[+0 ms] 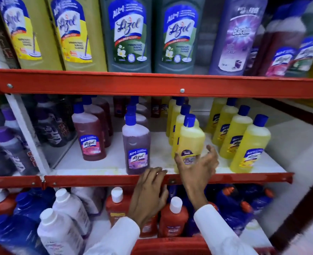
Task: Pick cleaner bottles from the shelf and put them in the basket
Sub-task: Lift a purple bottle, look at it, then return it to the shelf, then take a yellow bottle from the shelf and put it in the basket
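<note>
A yellow cleaner bottle (190, 138) with a blue cap stands at the front of the middle shelf (104, 162), heading a row of like bottles. My right hand (198, 168) is open, its fingers spread around the bottle's lower label, thumb on the left and fingers on the right, not clearly closed on it. My left hand (150, 190) hangs in front of the shelf's red front rail (97, 180), fingers loosely curled and holding nothing. A purple cleaner bottle (136, 144) stands just left of the yellow one. No basket is in view.
A second row of yellow bottles (247, 144) stands to the right, dark red bottles (89, 137) to the left. Large Lizol bottles (128, 34) fill the top shelf. White-capped red and white bottles (174, 216) crowd the bottom shelf below my hands.
</note>
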`<state>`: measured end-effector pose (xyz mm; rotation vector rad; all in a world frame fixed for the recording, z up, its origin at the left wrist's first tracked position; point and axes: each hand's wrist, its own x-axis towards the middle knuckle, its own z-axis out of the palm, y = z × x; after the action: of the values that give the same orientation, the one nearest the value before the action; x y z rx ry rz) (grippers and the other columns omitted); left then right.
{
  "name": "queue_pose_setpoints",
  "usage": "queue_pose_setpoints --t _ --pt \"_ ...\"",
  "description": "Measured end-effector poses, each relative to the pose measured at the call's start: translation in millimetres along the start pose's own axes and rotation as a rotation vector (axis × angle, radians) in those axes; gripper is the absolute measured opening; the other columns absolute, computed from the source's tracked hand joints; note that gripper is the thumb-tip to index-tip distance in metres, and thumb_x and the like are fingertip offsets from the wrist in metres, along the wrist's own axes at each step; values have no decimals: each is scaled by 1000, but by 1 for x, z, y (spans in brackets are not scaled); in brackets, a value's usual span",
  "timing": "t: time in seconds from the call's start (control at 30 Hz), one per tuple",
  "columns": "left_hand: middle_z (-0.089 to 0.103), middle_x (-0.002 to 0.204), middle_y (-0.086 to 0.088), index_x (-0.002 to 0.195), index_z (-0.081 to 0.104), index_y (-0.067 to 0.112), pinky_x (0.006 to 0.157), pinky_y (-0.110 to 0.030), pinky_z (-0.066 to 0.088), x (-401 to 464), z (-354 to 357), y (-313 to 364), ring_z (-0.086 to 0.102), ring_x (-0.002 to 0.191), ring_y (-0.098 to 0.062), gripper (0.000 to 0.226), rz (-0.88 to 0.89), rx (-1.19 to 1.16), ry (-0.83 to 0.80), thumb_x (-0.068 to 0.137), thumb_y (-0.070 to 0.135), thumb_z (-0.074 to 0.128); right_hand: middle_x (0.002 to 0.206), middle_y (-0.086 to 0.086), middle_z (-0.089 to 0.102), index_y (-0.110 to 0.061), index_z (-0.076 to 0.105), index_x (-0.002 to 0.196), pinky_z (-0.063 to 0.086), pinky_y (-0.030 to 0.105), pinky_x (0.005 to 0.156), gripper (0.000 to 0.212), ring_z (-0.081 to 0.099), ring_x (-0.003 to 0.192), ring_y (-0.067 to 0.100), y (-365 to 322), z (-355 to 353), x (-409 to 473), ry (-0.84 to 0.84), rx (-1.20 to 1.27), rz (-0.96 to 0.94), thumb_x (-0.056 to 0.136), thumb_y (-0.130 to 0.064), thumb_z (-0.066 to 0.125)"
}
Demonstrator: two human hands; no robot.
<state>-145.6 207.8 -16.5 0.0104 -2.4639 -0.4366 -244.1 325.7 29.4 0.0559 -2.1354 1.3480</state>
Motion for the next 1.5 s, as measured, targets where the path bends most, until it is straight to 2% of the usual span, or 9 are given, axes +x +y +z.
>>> queue_pose_setpoints --t 0.2,0.37,0.57,0.77,0.87,1.0,1.07,1.27,1.5 --pt "60 109 3 114 50 27 99 -37 32 9 14 17 53 103 -23 38 -17 159 -130 77 31 52 119 10 55 -8 38 126 54 34 77 87 61 106 29 12 9 41 -328 211 3 62 -38 88" --pt "57 118 6 123 46 29 111 -40 32 7 16 17 48 111 -20 47 -55 146 -141 77 28 56 102 4 65 -17 45 117 46 6 56 81 68 84 11 8 -17 57 -276 478 68 52 -50 78" --pt "58 122 6 126 50 28 115 -38 24 6 17 21 47 116 -19 48 -93 63 -121 79 24 58 88 7 67 -5 62 110 54 40 68 63 65 74 26 -12 -62 76 -710 1096 106 55 -32 74" --pt "58 113 13 121 49 36 107 -35 31 7 19 19 48 108 -15 46 -75 30 -103 78 25 63 98 12 51 -2 43 129 35 42 71 78 55 75 29 -32 -83 69 -1367 1709 260 64 -34 70" --pt "57 113 14 123 49 36 107 -32 28 7 18 19 47 108 -14 49 -66 24 -96 77 23 62 97 12 53 -2 45 128 35 42 71 78 55 73 29 -36 -92 66 -1293 1674 276 62 -34 72" --pt "57 120 11 127 48 34 119 -39 21 5 18 18 46 116 -12 53 -102 -9 -95 77 21 61 88 -5 70 -28 64 106 54 36 66 53 68 76 17 -46 -104 60 -619 957 93 56 -41 79" --pt "57 125 10 128 48 33 122 -37 15 5 15 20 47 121 -12 54 -105 -10 -107 77 21 62 98 -9 70 -33 54 116 59 35 71 70 70 89 13 -51 -108 52 -431 693 7 54 -51 82" --pt "50 143 11 135 44 36 118 -28 29 5 -1 43 37 138 -6 68 -122 -230 -113 74 39 72 116 -6 63 -32 43 123 58 45 86 90 64 107 18 -45 -122 35 -389 472 -69 50 -61 86" --pt "76 95 17 106 65 37 69 -16 55 -13 -3 103 72 84 -2 46 -179 -773 -198 65 45 85 113 -16 62 -32 40 124 52 11 72 98 62 100 -2 0 -134 -8 -513 417 -30 45 -66 86"
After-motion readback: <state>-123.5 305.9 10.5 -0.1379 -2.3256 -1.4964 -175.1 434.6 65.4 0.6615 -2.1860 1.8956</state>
